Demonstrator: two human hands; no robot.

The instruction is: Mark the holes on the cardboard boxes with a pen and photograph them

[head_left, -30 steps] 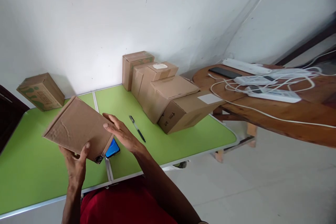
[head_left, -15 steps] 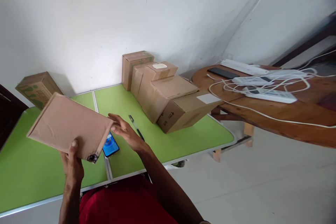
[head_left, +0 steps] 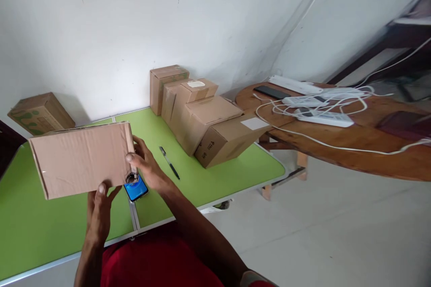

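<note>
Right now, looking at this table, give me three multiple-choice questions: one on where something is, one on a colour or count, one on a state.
1. Where does the pen lie?
A. on the green table, between the right hand and the stacked boxes
B. on the wooden table
C. on top of a box

2. What colour is the phone screen?
A. red
B. blue
C. white

3. How is the flat cardboard box held?
A. lying flat on the table
B. in one hand only
C. lifted, left hand under its lower edge, right hand at its right end

Answers:
1 A, it rests on bare green surface.
2 B, the screen glows blue.
3 C, both hands touch it.
</note>
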